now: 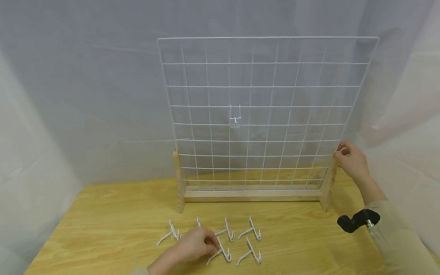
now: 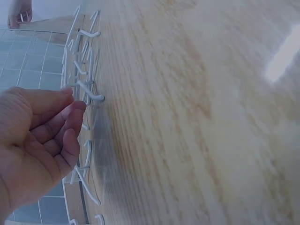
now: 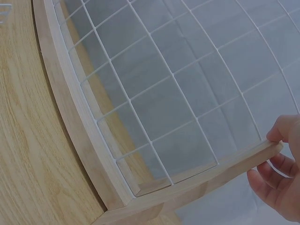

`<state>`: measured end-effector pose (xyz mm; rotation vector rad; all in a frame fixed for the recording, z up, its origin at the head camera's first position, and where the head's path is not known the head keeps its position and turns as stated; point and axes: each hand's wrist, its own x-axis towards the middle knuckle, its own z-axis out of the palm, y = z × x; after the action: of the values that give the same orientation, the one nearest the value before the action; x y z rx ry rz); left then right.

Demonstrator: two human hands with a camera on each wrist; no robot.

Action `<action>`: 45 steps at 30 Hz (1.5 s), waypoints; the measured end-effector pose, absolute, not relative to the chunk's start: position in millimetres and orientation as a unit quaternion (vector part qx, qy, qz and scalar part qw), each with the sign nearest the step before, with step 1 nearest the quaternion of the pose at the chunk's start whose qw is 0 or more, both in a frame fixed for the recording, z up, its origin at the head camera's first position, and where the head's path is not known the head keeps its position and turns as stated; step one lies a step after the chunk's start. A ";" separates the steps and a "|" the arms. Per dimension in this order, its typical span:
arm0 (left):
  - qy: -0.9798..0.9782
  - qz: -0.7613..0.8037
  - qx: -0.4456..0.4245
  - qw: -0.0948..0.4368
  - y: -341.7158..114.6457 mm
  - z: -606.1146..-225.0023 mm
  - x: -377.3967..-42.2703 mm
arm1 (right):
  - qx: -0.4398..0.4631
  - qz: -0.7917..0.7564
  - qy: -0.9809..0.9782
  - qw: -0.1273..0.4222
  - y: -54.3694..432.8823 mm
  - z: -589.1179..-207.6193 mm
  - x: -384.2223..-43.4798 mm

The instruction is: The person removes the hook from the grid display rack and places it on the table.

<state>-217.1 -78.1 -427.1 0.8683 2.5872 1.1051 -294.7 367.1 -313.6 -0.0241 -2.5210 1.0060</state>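
Note:
A white wire grid panel (image 1: 263, 96) stands upright in a wooden stand (image 1: 252, 196). My right hand (image 1: 353, 162) pinches the top of the stand's right upright (image 3: 225, 171) at the panel's side edge. One white hook (image 1: 235, 121) hangs on the grid, left of its middle. Several white hooks lie on the table before the stand, among them a front hook (image 1: 224, 252) and its right neighbour (image 1: 252, 252). My left hand (image 1: 196, 243) is over the front hook, fingers loosely bent; in the left wrist view, a gap shows between thumb and index finger. It partly covers a back-row hook (image 1: 198, 222).
The wood-grain table (image 1: 107, 230) carries everything. Pale sheeting (image 1: 87, 100) hangs behind it and at both sides. On the right sleeve sits a black mount (image 1: 358, 220).

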 end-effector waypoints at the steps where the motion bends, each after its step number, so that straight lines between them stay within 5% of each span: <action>1: 0.875 0.374 0.293 0.097 -78.3 -426.2 -217.3 | -0.010 0.363 -0.907 0.212 367.0 -313.5 -294.7; 45: 0.864 0.440 0.243 -0.002 -68.9 -356.6 -265.1 | 0.000 0.366 -0.902 0.227 368.8 -316.2 -298.8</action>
<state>-265.1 -68.9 -356.6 0.7640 2.7196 1.3852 -298.8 368.8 -316.2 -0.0004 -2.4862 1.0097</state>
